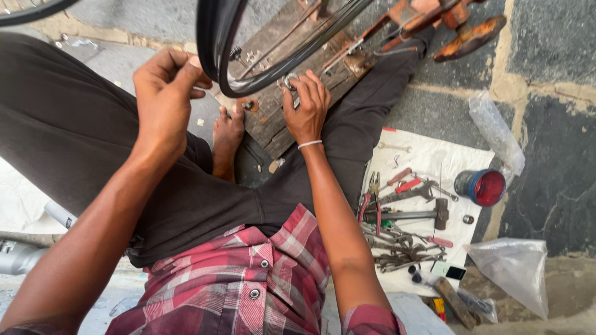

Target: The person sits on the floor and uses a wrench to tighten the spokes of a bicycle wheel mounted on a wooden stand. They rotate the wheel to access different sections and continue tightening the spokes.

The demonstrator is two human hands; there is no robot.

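I sit on the ground with a bicycle wheel (214, 56) held upright in front of me. My left hand (164, 93) grips the black tyre and rim at its near edge. My right hand (305, 105) is closed on a small metal spoke wrench (291, 84), pressed against the inside of the rim where the spokes meet it. A worn wooden block (273, 118) lies under the wheel, between my legs. My bare foot (228, 133) rests next to the block.
A white cloth (428, 155) to my right holds several tools: pliers (371, 198), a hammer (422, 215), wrenches. A red-lidded tin (483, 187) and clear plastic bags (512, 267) lie beside it. A rusty frame part (434, 25) sits beyond the wheel.
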